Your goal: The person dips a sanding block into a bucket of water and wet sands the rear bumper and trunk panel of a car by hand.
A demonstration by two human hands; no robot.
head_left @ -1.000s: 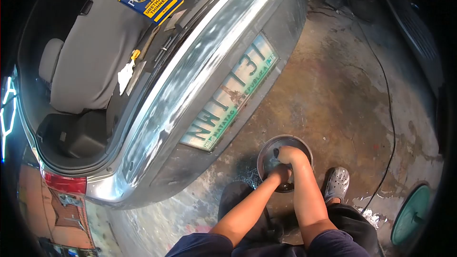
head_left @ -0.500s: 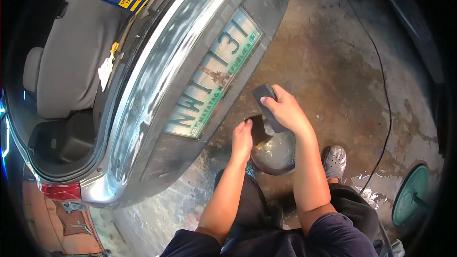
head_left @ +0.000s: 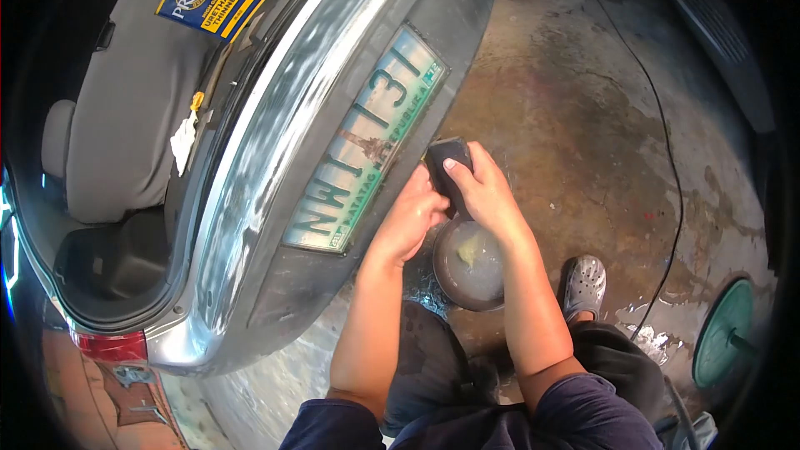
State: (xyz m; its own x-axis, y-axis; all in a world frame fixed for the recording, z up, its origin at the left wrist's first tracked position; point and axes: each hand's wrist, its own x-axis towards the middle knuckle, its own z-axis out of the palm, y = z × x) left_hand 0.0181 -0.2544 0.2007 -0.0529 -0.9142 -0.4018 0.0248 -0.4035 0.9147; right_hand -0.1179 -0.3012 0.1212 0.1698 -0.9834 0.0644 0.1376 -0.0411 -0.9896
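My right hand [head_left: 490, 198] grips a dark rectangular sanding block [head_left: 447, 168], with the thumb lying on its top face. Pressed up to the block's left side, my left hand [head_left: 412, 215] has its fingers curled at the edge, where a dark sheet of sandpaper seems to be wrapped; the fingertips partly hide it. Just below both hands stands a round basin [head_left: 439, 277] of cloudy water, with a yellowish piece [head_left: 469, 252] in it. Close by on the left is the car's rear bumper [head_left: 287, 283] with its licence plate [head_left: 367, 146].
A blue can of urethane thinner [head_left: 212, 0] and a white rag [head_left: 182, 143] lie in the open trunk area. A black cable [head_left: 667, 150] runs along the wet concrete floor [head_left: 575, 142]. At right stands a green disc [head_left: 721, 333].
My left hand has moved up, bringing the sandpaper from over the basin to the block. My right hand has shifted slightly left with the block. More of the basin shows.
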